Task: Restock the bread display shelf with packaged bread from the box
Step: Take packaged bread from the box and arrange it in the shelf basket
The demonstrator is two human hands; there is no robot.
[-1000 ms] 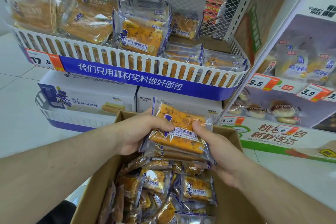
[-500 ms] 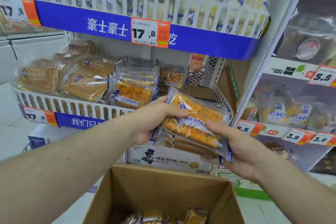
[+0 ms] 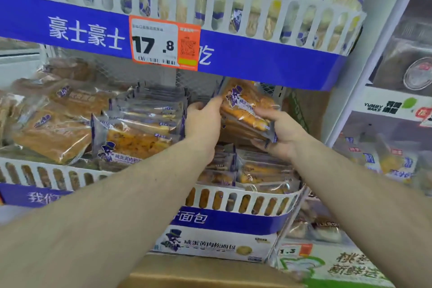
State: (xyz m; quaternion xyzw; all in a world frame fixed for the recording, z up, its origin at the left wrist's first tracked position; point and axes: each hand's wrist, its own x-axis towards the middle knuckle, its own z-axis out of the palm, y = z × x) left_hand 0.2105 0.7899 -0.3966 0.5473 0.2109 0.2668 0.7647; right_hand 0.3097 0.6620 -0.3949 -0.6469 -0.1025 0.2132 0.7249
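While both hands, left hand [image 3: 201, 117] and right hand [image 3: 279, 134], grip the bread packs [image 3: 245, 110], placing is underway; next, lower them toward six o'clock onto the shelf [image 3: 240, 199] stack.

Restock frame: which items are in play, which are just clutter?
In play: clear-wrapped orange bread packs held by left hand and right hand; white slotted shelf basket; brown cardboard box.
Clutter: orange 17.8 price tag; white printed carton.

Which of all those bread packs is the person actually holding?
The small stack of packs raised above the middle shelf basket, gripped between left hand and right hand. The others lie in baskets.
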